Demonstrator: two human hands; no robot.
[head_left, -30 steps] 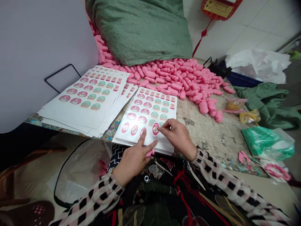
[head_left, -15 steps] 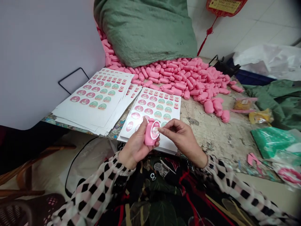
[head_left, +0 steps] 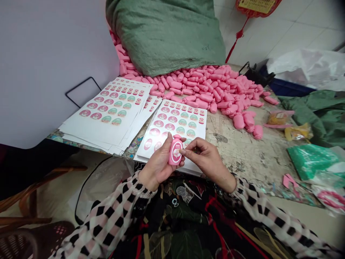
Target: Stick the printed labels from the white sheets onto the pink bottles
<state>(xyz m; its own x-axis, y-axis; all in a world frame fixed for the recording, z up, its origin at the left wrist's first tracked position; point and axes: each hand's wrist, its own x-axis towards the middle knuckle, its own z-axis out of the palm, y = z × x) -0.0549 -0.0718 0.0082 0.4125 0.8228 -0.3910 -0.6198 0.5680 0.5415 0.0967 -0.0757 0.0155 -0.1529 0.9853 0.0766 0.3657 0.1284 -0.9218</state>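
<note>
Two hands [head_left: 159, 163] [head_left: 211, 162] on one bottle [head_left: 175, 149] — near table edge [head_left: 272, 190].

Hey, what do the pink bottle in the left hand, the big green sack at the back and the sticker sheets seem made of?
Bottle: probably moulded plastic, smooth with a soft sheen.
Sack: cloth or woven plastic, I can't tell which; dull, with soft folds.
Sheets: likely paper, perhaps coated; thin and flat, with a glossy glare near the bottle.
</note>
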